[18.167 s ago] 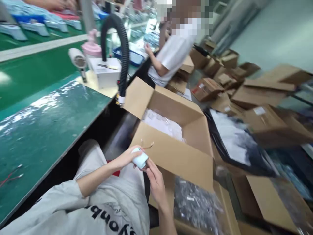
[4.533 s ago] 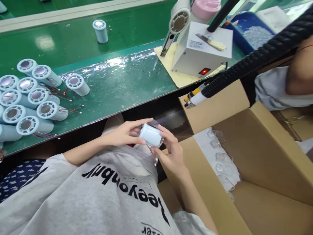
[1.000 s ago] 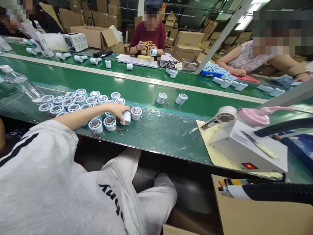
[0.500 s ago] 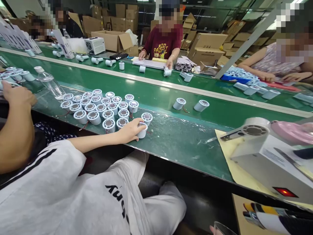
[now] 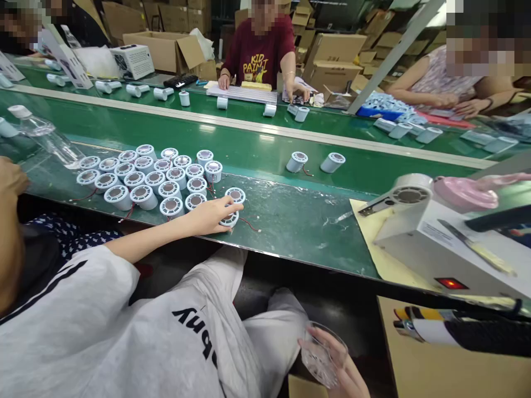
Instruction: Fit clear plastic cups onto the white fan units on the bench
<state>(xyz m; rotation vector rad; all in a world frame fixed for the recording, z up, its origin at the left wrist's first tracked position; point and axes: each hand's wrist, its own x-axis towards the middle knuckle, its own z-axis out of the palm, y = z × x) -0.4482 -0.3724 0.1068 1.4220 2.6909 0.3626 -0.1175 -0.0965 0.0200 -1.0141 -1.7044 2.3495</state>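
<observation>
My left hand (image 5: pixel 209 215) is closed around a light-blue cylinder (image 5: pixel 229 220) with a slotted ring on its top. It stands near the front edge of the green bench, its thin red wire trailing to the right. Just behind it is another such cylinder (image 5: pixel 235 195). To the left stand several more light-blue cylinders (image 5: pixel 155 179) in a close cluster, upright with round metallic centres. Low in the view, my right hand (image 5: pixel 338 354) grips a clear plastic cup-shaped cover (image 5: pixel 317 365) by its side, above the floor and close to my knee.
A white box with a lit red switch (image 5: pixel 452 283), a handheld fan (image 5: pixel 410 193) and a black hose (image 5: pixel 468 334) are at right. Below is a cardboard box (image 5: pixel 415 365). A bottle (image 5: pixel 50 135) lies left. Two cylinders (image 5: pixel 297 161) stand farther back. Co-workers sit opposite and left.
My left hand has brought the cylinder from the cluster's right side toward the bench's front edge. My right hand has risen into view from the lower right with the clear cover.
</observation>
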